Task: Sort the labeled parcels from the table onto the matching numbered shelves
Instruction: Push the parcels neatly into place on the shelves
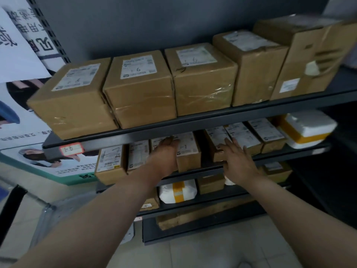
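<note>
Both my arms reach into the second shelf (241,160) of a dark metal rack. My left hand (167,151) lies flat, fingers straight, on a brown labeled parcel (188,151) marked "1-". My right hand (236,157) rests with spread fingers on another brown parcel (217,141) just to the right. A dark gap separates these two parcels. More labeled parcels (253,135) stand in a row to the right, and two (111,163) to the left. The shelf above (193,123) carries a red-edged tag reading "1-6" (71,149).
Several brown boxes (138,88) marked "6" line the upper shelf. A white foam box (307,128) with yellow tape sits at the right end of the second shelf. Lower shelves hold a white taped bag (177,191) and small boxes. Posters cover the wall at left; tiled floor lies below.
</note>
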Action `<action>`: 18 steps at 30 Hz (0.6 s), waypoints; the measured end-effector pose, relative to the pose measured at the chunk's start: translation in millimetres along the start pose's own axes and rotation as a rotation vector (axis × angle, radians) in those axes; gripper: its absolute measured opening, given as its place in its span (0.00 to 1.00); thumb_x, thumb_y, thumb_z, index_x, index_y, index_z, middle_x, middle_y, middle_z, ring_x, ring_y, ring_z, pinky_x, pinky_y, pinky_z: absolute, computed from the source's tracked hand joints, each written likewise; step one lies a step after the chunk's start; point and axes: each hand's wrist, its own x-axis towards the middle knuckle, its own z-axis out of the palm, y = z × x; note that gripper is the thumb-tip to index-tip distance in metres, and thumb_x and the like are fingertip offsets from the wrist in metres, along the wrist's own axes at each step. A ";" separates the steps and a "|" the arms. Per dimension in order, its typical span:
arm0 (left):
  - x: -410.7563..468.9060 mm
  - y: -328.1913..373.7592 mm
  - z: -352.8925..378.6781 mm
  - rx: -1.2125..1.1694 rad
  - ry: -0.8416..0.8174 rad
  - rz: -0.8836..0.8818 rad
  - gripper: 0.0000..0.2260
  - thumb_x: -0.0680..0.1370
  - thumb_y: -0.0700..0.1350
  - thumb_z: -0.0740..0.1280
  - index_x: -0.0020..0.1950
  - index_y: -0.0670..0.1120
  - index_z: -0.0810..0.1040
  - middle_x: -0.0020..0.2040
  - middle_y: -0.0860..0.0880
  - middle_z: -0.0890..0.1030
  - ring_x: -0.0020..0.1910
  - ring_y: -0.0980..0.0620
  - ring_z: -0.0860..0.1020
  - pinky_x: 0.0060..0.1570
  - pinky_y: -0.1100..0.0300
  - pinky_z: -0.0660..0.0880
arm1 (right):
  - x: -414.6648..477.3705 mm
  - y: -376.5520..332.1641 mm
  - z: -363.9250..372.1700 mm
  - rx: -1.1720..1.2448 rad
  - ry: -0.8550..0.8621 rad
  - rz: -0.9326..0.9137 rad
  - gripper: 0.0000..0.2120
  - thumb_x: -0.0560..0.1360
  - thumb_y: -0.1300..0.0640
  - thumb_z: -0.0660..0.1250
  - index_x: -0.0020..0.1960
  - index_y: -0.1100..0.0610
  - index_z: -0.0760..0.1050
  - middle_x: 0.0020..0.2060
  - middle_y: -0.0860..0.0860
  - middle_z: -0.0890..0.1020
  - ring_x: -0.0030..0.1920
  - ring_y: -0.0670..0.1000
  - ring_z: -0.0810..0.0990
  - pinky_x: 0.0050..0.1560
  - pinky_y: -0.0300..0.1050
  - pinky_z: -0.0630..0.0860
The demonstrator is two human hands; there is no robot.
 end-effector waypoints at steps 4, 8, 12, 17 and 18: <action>25.6 47.5 8.0 0.037 -0.007 0.091 0.28 0.78 0.36 0.61 0.78 0.47 0.60 0.79 0.45 0.56 0.77 0.45 0.56 0.73 0.54 0.59 | 1.0 49.2 -13.7 -0.028 -0.087 0.068 0.35 0.75 0.57 0.65 0.78 0.55 0.52 0.78 0.54 0.49 0.77 0.54 0.43 0.75 0.56 0.45; 45.5 91.3 18.8 0.114 -0.062 0.149 0.28 0.77 0.38 0.63 0.77 0.48 0.62 0.78 0.45 0.59 0.75 0.43 0.60 0.72 0.52 0.60 | 11.6 89.0 -23.7 -0.040 -0.136 0.040 0.35 0.75 0.58 0.66 0.77 0.56 0.54 0.78 0.54 0.50 0.77 0.55 0.43 0.75 0.53 0.46; 64.2 123.4 25.2 0.234 -0.197 0.120 0.33 0.77 0.38 0.63 0.79 0.48 0.53 0.79 0.44 0.54 0.76 0.42 0.58 0.74 0.50 0.56 | 28.0 111.9 -29.4 0.001 -0.128 -0.043 0.32 0.74 0.66 0.63 0.76 0.55 0.59 0.77 0.54 0.53 0.77 0.54 0.45 0.75 0.51 0.44; 81.3 145.6 27.7 0.386 -0.383 0.059 0.35 0.79 0.39 0.61 0.80 0.53 0.46 0.80 0.48 0.50 0.78 0.47 0.51 0.75 0.46 0.45 | 39.8 123.8 -24.7 -0.032 -0.182 -0.176 0.34 0.74 0.67 0.62 0.77 0.57 0.54 0.78 0.54 0.52 0.77 0.52 0.48 0.75 0.51 0.49; 80.8 147.4 27.7 0.408 -0.402 0.050 0.34 0.79 0.38 0.60 0.80 0.53 0.47 0.80 0.48 0.51 0.78 0.47 0.53 0.75 0.45 0.45 | 40.5 125.0 -22.7 -0.015 -0.191 -0.197 0.34 0.74 0.67 0.61 0.77 0.57 0.54 0.78 0.54 0.53 0.77 0.52 0.50 0.74 0.48 0.51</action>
